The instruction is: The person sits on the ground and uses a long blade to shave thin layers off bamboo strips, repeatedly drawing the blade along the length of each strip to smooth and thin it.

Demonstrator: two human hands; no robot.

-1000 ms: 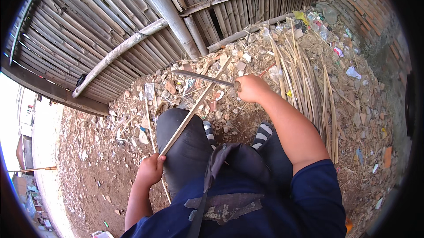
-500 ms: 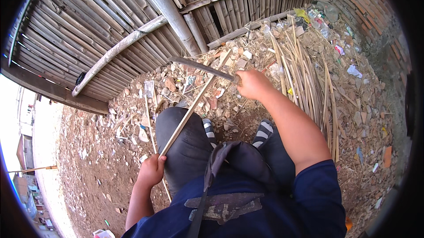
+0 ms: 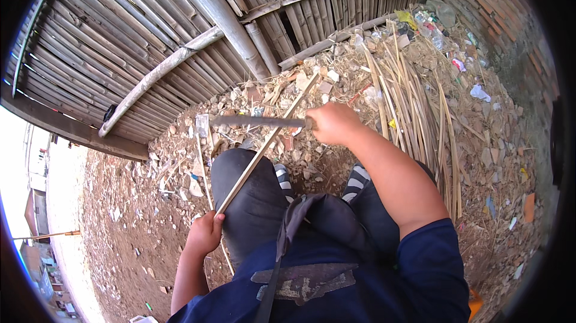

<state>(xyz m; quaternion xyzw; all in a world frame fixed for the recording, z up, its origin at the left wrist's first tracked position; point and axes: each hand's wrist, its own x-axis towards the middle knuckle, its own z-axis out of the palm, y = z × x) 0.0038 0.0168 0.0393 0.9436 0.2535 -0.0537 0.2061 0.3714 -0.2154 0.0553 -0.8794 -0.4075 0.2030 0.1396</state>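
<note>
My left hand [image 3: 205,233] is closed round the near end of a pale split-bamboo strip [image 3: 255,161], beside my left knee. The strip slants away from me, up and to the right, over my thigh. My right hand [image 3: 333,124] grips the handle of a long dark-bladed machete [image 3: 258,121]. Its blade points left and crosses the strip in view; whether it touches the strip I cannot tell. Another thin strip [image 3: 205,173] stretches along the ground left of my leg.
A bundle of bamboo strips [image 3: 408,101] lies on the right. Ahead rises a bamboo-slat wall [image 3: 144,35] with poles, and a brick wall [image 3: 510,11] stands far right. Stones and litter cover the ground [image 3: 132,221]. A white paper scrap [image 3: 480,93] lies beyond the bundle.
The machete has swung down toward me, its tip dropping and its blade now nearly level. My right hand has shifted slightly left and nearer. My left hand stays on the strip.
</note>
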